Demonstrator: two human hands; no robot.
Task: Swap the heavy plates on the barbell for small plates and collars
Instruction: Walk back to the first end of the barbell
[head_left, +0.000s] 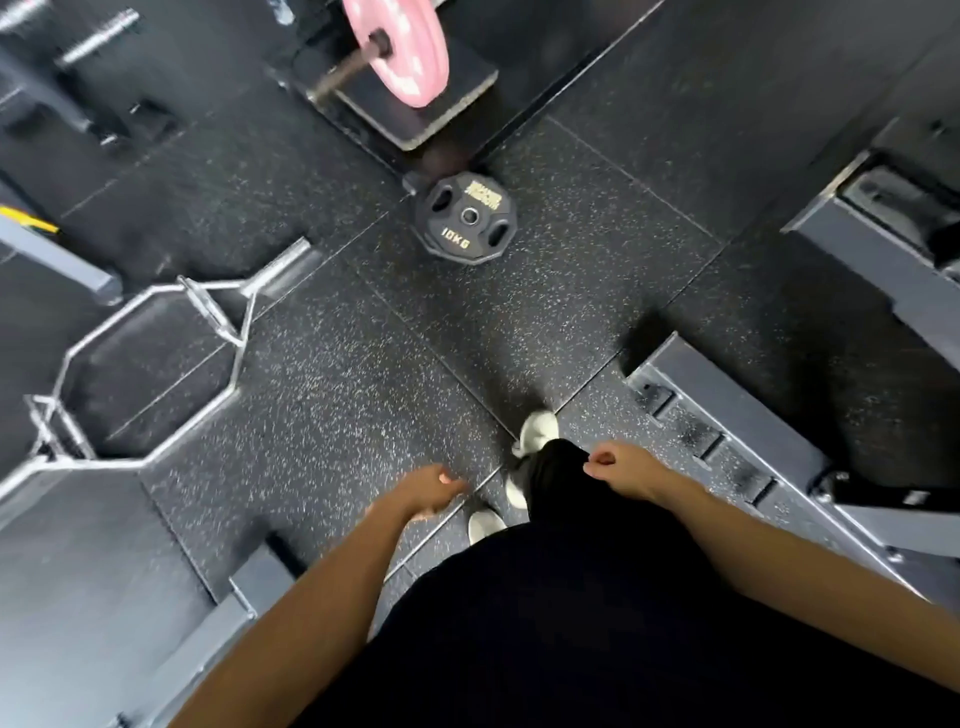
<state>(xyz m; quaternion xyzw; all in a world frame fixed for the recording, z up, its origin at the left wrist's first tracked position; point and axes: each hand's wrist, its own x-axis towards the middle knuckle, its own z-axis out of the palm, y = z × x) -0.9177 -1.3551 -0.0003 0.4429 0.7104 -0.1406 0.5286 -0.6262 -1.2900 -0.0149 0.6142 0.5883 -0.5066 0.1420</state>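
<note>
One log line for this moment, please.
left hand empty | right hand empty | 10KG plate on floor | pink plate on barbell

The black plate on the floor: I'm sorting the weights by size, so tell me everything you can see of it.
The black plate lies flat on the speckled rubber floor, just in front of the platform that bears the pink plate. It is many-sided rather than round, looks rubber-coated, has a metal-ringed centre hole and three grip openings. Gold print reads "10KG", with a blurred logo opposite. Neither hand touches it; whether its far edge meets the platform cannot be told.
</note>
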